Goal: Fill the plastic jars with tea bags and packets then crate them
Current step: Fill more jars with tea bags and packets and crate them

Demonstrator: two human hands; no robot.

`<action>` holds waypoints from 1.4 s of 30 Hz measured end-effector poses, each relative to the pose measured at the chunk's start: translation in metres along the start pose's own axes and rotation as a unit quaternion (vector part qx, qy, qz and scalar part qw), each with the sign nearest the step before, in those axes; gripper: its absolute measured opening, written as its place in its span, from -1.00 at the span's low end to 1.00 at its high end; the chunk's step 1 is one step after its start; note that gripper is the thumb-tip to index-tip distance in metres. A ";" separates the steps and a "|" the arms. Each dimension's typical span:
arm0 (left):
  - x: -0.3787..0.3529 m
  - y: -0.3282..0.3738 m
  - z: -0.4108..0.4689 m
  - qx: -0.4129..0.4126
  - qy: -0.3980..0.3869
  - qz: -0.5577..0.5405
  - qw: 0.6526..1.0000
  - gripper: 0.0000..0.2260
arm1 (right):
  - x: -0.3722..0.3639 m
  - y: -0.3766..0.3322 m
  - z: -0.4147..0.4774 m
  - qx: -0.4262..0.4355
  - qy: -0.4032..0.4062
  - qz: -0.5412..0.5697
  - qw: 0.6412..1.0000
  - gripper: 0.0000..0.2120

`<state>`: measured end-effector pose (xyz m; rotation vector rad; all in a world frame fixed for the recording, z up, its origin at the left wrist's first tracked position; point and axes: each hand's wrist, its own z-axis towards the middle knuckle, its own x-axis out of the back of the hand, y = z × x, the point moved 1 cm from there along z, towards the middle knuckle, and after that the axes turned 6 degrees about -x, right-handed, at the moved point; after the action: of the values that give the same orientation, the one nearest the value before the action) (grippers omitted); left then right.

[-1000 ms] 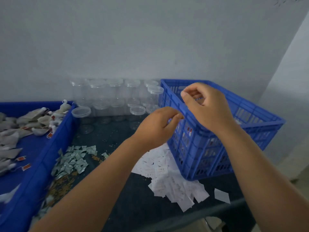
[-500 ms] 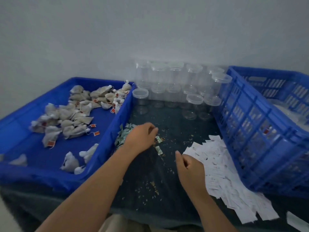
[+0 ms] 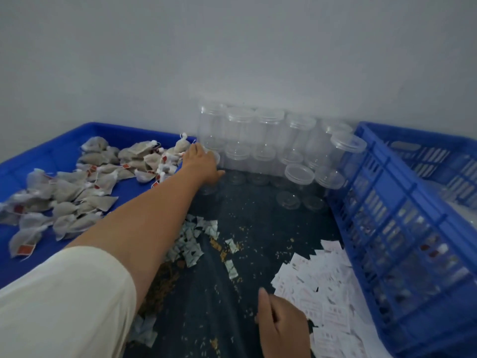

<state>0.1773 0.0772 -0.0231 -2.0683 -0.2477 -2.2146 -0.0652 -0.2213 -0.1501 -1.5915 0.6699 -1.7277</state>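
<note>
Several clear plastic jars (image 3: 268,140) with lids stand stacked against the back wall. My left hand (image 3: 202,162) reaches far forward and wraps round the leftmost front jar (image 3: 215,161). My right hand (image 3: 282,324) hovers low near the table's front edge, fingers loosely curled, holding nothing, beside the white packets (image 3: 325,293). Grey tea bags (image 3: 77,187) with red tags lie in the blue tray (image 3: 33,158) at the left. Small greenish packets (image 3: 192,244) lie in a heap under my left forearm. The blue slatted crate (image 3: 402,215) stands at the right.
Loose tea crumbs (image 3: 165,285) are scattered over the dark table top (image 3: 258,228). A grey wall rises right behind the jars. More filled jars show dimly through the crate's slats.
My left hand has moved from the greenish packets forward to the leftmost jar and taken hold of it. My right hand has dropped lower toward the front edge. The view shifted left.
</note>
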 end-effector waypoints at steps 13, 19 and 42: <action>0.049 0.032 -0.055 -0.152 0.038 -0.074 0.985 -0.25 | 0.002 -0.005 -0.004 0.024 -0.005 0.064 0.998 -0.48; 0.063 0.076 -0.179 -0.346 -0.092 -0.037 0.933 -0.37 | 0.008 -0.010 -0.012 0.040 0.024 0.160 0.986 0.05; 0.006 0.092 -0.326 -0.149 0.122 -0.007 0.981 -0.35 | 0.010 -0.024 -0.024 0.168 -0.025 0.074 0.983 -0.39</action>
<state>-0.1259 -0.0736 -0.0337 -1.8936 0.0984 -2.6213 -0.0921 -0.2152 -0.1285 -1.3125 0.4324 -1.5898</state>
